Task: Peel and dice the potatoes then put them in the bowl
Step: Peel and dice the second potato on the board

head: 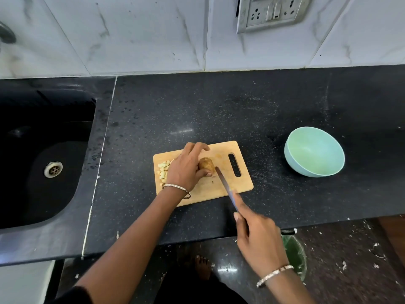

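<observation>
A brown unpeeled potato (206,165) lies on the wooden cutting board (221,185) in the middle of the counter. My left hand (186,168) holds the potato, thumb under it and fingers arched above. My right hand (256,240) grips a knife (225,185) by its handle, index finger laid along the spine; the blade tip sits just right of the potato. A small heap of diced potato (164,172) lies at the board's left end, partly hidden by my left hand. The light green bowl (314,152) stands to the right of the board, nothing visible inside it.
A black sink (43,154) is set into the dark counter at the left. A tiled wall with a socket panel (271,14) rises behind. Below the counter's front edge are a green bin (294,255), a bare foot (202,267) and scraps on the floor.
</observation>
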Demonstrator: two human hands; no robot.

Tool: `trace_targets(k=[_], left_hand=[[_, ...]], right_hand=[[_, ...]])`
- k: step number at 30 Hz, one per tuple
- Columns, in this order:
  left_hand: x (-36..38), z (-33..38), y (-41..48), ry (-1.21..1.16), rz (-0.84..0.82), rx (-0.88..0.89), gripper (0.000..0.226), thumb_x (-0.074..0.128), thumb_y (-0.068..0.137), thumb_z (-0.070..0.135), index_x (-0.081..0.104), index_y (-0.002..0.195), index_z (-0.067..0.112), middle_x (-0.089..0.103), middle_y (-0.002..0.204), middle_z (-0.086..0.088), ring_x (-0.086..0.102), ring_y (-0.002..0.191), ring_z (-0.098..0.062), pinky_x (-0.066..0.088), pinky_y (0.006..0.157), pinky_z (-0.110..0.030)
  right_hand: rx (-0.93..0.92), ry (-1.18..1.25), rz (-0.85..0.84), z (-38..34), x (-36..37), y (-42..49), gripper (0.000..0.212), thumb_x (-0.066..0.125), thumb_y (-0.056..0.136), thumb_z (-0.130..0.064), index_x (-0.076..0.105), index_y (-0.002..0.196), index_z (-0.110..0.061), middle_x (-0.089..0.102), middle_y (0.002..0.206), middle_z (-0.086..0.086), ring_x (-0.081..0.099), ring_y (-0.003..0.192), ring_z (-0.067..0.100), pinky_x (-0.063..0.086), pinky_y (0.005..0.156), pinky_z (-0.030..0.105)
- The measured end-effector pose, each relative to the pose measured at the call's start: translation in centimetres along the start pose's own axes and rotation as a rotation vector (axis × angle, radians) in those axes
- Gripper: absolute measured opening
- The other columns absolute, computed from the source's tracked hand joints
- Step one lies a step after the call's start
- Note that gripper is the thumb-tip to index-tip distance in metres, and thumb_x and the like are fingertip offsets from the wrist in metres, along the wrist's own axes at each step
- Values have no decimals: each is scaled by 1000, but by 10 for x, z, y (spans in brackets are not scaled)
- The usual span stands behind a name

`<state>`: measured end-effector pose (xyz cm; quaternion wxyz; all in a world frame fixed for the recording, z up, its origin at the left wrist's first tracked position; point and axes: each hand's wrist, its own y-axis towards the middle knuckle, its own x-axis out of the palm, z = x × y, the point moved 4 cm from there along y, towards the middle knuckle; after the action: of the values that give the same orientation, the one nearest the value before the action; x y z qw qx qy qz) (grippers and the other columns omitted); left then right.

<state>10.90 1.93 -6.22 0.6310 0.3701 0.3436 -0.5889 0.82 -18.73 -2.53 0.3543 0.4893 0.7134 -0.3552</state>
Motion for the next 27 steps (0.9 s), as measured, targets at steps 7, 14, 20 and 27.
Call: trace_targets(k=[7,14,20,27], left_hand=[[9,-11,-21,-157,110,-13,40,78,75,34,59,110,25,57,103,10,57,90,-10,53,75,-32],[7,-9,-21,-164,128,16,28,77,79,28,64,103,22,63,96,8,60,83,-12,55,72,-35],[7,-10,-20,-152,136,15,26,77,78,29,66,100,21,66,92,9,61,79,-12,55,69,-36],[8,-10,-19,-175,147,-15,24,80,75,22,67,95,20,68,90,7,64,77,-14,56,67,-37]], right_hand=[[6,-44,10,-20,13,42,63,42,101,-25,15,153,-50,51,70,-5,50,66,19,45,67,38],[-3,-49,-1,-23,16,47,64,41,102,-26,11,153,-49,51,74,-3,61,77,26,48,69,41],[3,-43,3,-24,22,50,64,40,102,-27,10,153,-50,54,76,-2,62,74,27,53,70,43],[15,-76,-1,-38,33,78,66,43,101,-20,14,156,-41,51,75,0,61,74,26,42,61,34]])
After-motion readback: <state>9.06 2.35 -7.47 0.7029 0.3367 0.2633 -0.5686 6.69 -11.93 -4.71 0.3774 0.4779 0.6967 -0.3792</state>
